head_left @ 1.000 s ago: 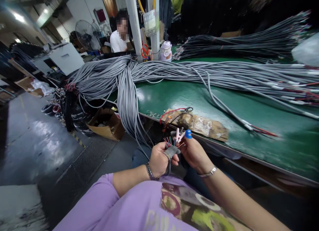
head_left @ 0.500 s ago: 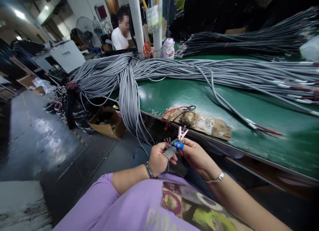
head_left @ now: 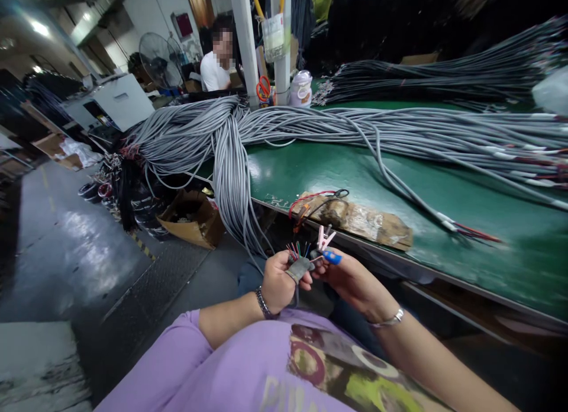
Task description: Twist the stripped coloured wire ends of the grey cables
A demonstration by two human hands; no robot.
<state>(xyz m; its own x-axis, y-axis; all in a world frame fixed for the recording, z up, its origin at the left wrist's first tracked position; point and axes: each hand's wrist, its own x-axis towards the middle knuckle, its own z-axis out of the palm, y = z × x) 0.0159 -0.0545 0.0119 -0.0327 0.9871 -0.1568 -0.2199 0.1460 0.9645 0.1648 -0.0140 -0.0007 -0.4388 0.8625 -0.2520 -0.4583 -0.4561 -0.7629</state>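
My left hand (head_left: 280, 283) is closed around the end of a grey cable, with a grey finger cover on its thumb. From that grip a fan of thin coloured wires (head_left: 297, 250) sticks up, red, green and dark ones among them. My right hand (head_left: 352, 276), blue tape on its thumb, pinches one thin orange-looking wire (head_left: 316, 258) stretched between the hands. Just beyond the fingers stands a pale pink clip (head_left: 325, 239), beside the table edge. My fingers partly hide the cable's end.
A taped wooden board (head_left: 368, 222) with red and black leads lies along the edge of the green table (head_left: 284, 169). Bundles of grey cable (head_left: 231, 163) cross the table and hang over its edge. A cardboard box (head_left: 190, 219) is below left. A person (head_left: 215, 68) sits behind.
My right hand has moved slightly right, away from the left, and a single wire now shows stretched between them. The coloured wires at my left hand are spread wider.
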